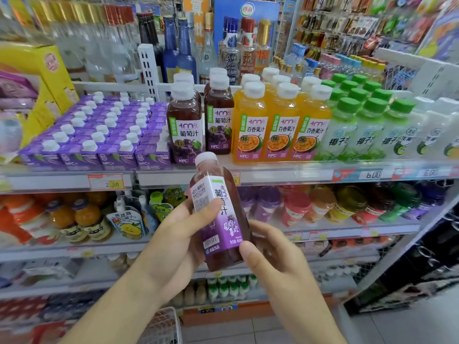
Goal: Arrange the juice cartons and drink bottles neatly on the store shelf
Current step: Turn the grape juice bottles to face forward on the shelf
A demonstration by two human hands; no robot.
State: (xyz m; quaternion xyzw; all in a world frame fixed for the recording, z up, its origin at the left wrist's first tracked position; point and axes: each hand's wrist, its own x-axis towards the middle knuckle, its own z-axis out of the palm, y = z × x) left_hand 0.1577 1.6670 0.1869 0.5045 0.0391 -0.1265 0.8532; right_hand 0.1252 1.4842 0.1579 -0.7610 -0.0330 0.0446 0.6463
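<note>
Held in front of the shelf [273, 170], below its front edge: 1 grape juice bottle [219, 214], tilted with the cap leaning left. Dark purple-red juice inside, white screw cap on top, a label wrapped round the body in white above and purple below, printed with large characters down the front and a barcode near the bottom.

Gripped by the left hand [173, 244] from behind and from the left, fingers [206, 207] curled round the label's upper part. Pinched low down by the right hand [273, 259], thumb pressed against the label's lower right corner, other fingers curled behind the base.

On the shelf above, at left, rows of purple juice cartons [99, 135] with white caps, packed close. Just beside them, 2 columns of matching grape bottles [185, 125], upright, labels facing out. Next, 3 columns of orange passion-fruit bottles [280, 125] with white caps, touching side by side. Further right, pale coconut drink bottles [357, 127] with green caps, then white-capped ones, blurred.

Along the shelf edge, price tags [106, 182]. On lower shelves, mixed drinks and pouches, blurred.
</note>
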